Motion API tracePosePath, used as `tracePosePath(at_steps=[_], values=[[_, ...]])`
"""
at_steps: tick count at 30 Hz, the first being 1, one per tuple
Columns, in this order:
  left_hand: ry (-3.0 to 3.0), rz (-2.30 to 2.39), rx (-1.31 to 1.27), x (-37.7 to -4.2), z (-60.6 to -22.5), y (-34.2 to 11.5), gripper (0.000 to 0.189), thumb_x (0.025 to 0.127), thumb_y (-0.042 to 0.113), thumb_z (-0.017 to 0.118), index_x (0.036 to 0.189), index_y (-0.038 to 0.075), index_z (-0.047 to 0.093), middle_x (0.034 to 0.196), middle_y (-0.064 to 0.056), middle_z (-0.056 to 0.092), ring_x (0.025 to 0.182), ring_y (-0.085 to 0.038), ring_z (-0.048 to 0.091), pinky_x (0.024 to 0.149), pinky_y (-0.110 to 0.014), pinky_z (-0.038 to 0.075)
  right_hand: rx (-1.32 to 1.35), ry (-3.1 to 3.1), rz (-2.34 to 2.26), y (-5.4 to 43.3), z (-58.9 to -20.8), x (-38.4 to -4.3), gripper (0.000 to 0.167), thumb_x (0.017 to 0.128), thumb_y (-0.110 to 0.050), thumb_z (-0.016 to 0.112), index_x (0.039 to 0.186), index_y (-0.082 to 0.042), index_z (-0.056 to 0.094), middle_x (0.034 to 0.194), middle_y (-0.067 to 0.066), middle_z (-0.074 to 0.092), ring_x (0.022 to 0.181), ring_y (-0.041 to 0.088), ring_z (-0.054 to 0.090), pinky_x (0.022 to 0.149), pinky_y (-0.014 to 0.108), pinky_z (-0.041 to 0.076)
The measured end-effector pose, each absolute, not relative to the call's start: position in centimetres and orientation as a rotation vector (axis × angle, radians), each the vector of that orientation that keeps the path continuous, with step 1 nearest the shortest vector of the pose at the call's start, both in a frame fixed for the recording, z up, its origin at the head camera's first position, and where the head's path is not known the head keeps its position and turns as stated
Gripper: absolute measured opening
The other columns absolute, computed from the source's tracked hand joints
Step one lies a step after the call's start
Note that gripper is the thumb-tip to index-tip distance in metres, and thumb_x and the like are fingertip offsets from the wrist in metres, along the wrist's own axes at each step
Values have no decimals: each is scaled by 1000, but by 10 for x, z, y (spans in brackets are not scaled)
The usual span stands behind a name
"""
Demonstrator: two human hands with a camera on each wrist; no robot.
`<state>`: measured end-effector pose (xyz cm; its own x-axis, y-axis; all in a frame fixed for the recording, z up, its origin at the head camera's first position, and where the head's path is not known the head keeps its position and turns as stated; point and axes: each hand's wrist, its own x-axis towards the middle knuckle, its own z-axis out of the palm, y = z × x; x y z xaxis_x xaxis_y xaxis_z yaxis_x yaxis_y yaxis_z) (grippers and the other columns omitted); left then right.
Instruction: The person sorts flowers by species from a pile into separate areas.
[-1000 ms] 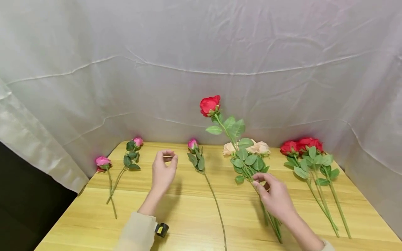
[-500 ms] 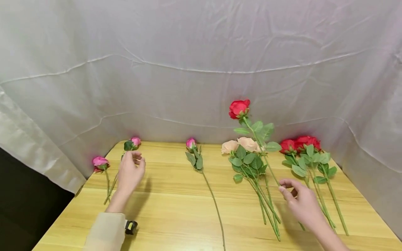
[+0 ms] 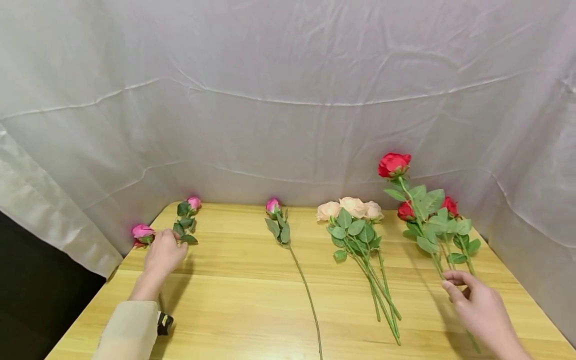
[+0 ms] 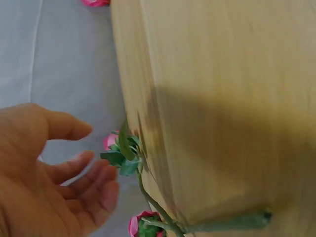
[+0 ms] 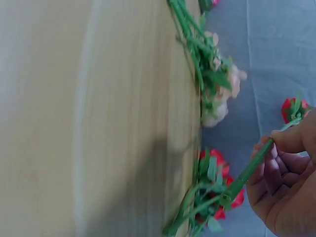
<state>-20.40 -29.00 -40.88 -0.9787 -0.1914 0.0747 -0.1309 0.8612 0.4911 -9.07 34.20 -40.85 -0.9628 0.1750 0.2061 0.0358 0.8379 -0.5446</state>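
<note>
My right hand (image 3: pixel 479 302) pinches the green stem of a red rose (image 3: pixel 394 165) between thumb and fingers. The right wrist view shows the stem (image 5: pixel 252 168) raised off the tabletop, its cut end outward. Behind it lie more red roses (image 3: pixel 406 211), partly hidden by the held one. My left hand (image 3: pixel 164 255) is over the stems of two pink roses, one bloom (image 3: pixel 142 231) just left of it and another (image 3: pixel 194 203) farther back. In the left wrist view, the left hand's (image 4: pixel 59 177) thumb and fingers are apart with nothing between them.
Several peach roses (image 3: pixel 353 207) lie bunched right of the middle of the wooden table (image 3: pixel 234 300). A single pink rose (image 3: pixel 273 206) with a long stem lies near the middle. Grey cloth (image 3: pixel 288 140) hangs behind the table and at its sides.
My right hand has carried the red rose rightward, from over the peach roses to over the red ones. My left hand has moved left and lower, to the pink roses.
</note>
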Motion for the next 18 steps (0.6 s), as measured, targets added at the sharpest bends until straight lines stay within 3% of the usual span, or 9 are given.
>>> tracePosePath(at_steps=[5, 12, 18], values=[[-3048, -643, 258, -204, -410, -297, 25, 87, 8, 55, 106, -8, 57, 115, -35, 59, 106, -53, 59, 82, -64, 53, -226, -2844, 770, 363, -411, -89, 36, 108, -27, 56, 124, 3, 65, 104, 14, 71, 71, 10, 54, 58, 27, 41], [-3169, -545, 262, -207, -414, -302, 22, 89, 3, 52, 105, -10, 59, 113, -40, 59, 108, -58, 60, 81, -69, 54, -243, -3008, 759, 383, -417, -91, 42, 107, -27, 56, 124, 10, 65, 102, 12, 72, 81, 19, 62, 64, 33, 48], [-3128, -526, 302, -207, -416, -306, 28, 88, 3, 52, 110, -15, 57, 115, -41, 52, 109, -60, 56, 84, -71, 52, -281, -3096, 810, 390, -423, -92, 38, 106, -22, 56, 123, 10, 63, 100, 10, 69, 77, 20, 59, 65, 33, 47]])
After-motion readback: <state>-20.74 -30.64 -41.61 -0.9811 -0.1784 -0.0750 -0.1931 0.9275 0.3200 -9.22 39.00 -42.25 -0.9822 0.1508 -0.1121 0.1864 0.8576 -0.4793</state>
